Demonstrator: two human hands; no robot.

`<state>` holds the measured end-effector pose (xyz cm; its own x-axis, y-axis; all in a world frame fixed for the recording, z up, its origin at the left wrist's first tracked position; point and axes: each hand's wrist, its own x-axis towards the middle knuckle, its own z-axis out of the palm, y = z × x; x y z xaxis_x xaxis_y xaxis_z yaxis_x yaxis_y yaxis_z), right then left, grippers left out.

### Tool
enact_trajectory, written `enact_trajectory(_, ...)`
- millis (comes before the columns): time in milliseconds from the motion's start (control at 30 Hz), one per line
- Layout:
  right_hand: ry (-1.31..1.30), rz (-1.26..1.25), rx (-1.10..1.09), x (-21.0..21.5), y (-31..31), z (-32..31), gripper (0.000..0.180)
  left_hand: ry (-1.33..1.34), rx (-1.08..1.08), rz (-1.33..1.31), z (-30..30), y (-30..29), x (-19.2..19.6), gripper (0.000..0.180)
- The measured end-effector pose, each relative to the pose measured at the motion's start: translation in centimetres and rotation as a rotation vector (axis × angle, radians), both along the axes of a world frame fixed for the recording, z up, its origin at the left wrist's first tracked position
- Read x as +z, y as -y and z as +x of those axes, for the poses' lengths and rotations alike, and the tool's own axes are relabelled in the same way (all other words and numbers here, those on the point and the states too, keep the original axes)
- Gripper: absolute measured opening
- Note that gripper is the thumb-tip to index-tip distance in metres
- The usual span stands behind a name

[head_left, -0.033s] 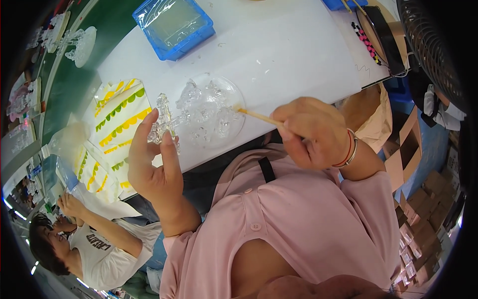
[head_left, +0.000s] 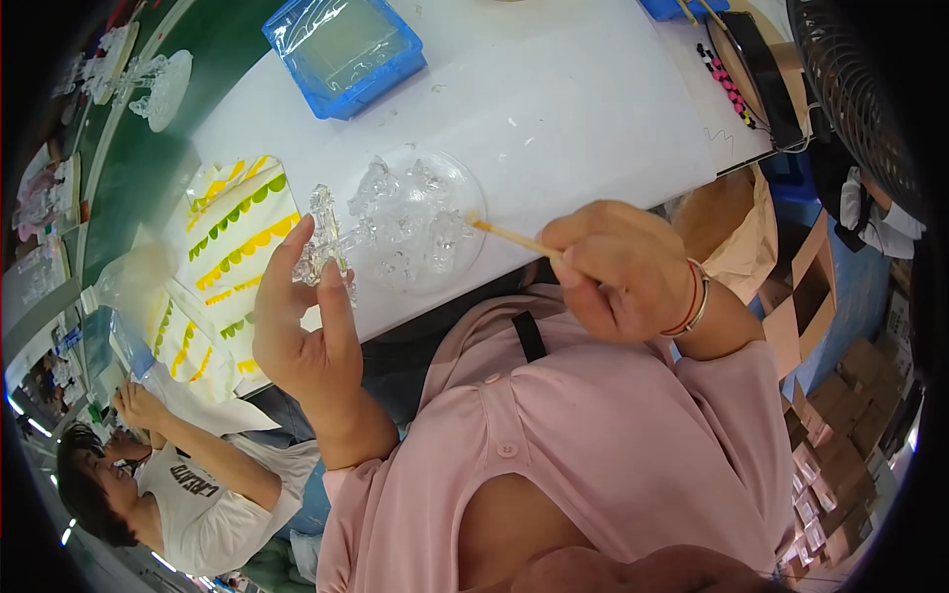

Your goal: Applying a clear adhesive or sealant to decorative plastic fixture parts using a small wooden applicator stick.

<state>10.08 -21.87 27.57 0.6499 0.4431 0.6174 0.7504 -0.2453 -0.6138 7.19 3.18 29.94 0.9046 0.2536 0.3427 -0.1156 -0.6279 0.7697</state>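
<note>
left hand (head_left: 306, 336): I'm pinching a small clear glass figurine (head_left: 323, 237) between thumb and fingertips, holding it upright just off the table edge, at about 9 o'clock of the dish.
right hand (head_left: 618, 267): I'm closing it around a thin wooden stick (head_left: 509, 237), fingers curled tight; the stick's tip is pointing toward 9 o'clock and reaching the rim of the dish.
dish (head_left: 465, 193): clear round dish sitting on the white table (head_left: 554, 109) near its front edge, between my two hands.
glass pieces (head_left: 405, 222): a heap of clear bits lying inside the dish; I can't tell them apart one by one.
blue box (head_left: 346, 54): sitting at 11 o'clock of the dish, well apart, with clear plastic over it.
striped sheets (head_left: 237, 232): white with yellow and green wavy lines, lying at 9 o'clock beside the figurine, partly running off the table.
brown bag (head_left: 727, 237): hanging at 3 o'clock, just behind my right wrist.
other person (head_left: 188, 494): sitting at 7 o'clock in a white shirt, hands raised, well apart from mine.
</note>
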Motion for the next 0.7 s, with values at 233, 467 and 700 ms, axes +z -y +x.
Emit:
enact_trajectory(233, -0.052, 0.057, 0.071, -0.3, -0.6, -1.1, 0.027, -0.038, -0.086, -0.025, 0.1, -0.6, -0.3, 0.03)
enact_trajectory(467, -0.09, 0.071, -0.053, -0.3, 0.0, 0.1, 0.02, -0.013, -0.124, -0.096, -0.3, -1.0, -0.6, 0.029)
enact_trajectory(700, -0.02, 0.003, -0.042, -0.1, 0.2, 0.4, 0.022, -0.052, -0.157, -0.033, -0.7, -1.0, -0.8, 0.031)
